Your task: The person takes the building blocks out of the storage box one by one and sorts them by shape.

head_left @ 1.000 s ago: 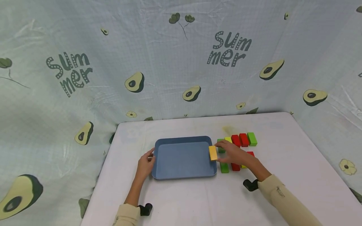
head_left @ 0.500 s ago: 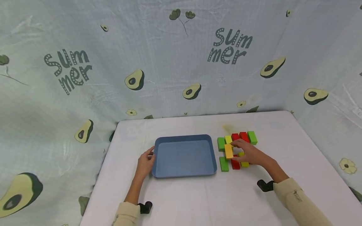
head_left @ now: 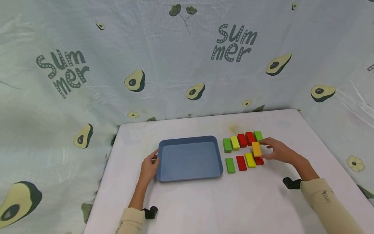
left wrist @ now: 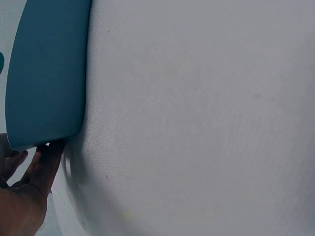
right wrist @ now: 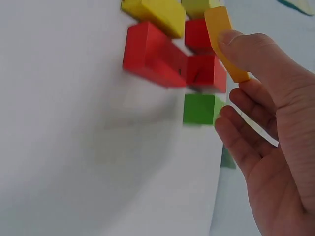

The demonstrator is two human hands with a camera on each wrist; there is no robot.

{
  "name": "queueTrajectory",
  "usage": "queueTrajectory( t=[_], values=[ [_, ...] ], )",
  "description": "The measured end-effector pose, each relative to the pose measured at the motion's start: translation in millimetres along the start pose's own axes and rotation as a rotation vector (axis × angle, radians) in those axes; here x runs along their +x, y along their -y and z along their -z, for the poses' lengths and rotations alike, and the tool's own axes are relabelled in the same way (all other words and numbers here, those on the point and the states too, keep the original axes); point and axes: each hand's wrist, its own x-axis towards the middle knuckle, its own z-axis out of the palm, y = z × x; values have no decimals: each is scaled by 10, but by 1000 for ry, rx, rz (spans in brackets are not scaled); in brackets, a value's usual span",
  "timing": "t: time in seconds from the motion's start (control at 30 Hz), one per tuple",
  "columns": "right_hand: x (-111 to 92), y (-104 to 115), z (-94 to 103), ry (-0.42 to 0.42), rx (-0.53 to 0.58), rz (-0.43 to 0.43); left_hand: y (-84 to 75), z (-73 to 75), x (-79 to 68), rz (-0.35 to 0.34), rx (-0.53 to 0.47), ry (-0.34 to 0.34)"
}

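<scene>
My right hand pinches an orange block between thumb and fingers. It holds the block above the right end of two rows of coloured blocks. In the right wrist view the thumb lies on the face of the orange block, over a red block and beside a green block. My left hand rests its fingers against the left side of a blue rectangular tray. The left wrist view shows those fingertips at the tray's end wall.
The back row has a green block, a yellow block, two red blocks and another green one. In front lie a green block, a red block, a yellow block and a partly covered red block. A patterned cloth hangs behind the white table.
My right hand has carried the orange block from the tray's right rim rightward, across the blocks, to the far end of the rows. My left hand has stayed at the tray.
</scene>
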Motion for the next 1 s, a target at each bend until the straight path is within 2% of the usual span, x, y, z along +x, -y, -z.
queueTrajectory(
  t=[0.3, 0.43, 0.63, 0.83, 1.0],
  values=[
    [-105, -220, 160, 46, -10, -85, 37, 37, -28, 8, -17, 1],
    [-137, -284, 104, 48, -13, -103, 53, 60, -29, -1, -4, -1],
    [-145, -353, -36, 60, -44, -76, 53, 97, -37, 2, 2, 1],
    [-126, -385, -61, 58, -58, -65, 65, 87, -29, 0, 0, 9],
    [-85, -433, -77, 74, -42, -92, 72, 69, -12, 10, -5, 0]
  ],
)
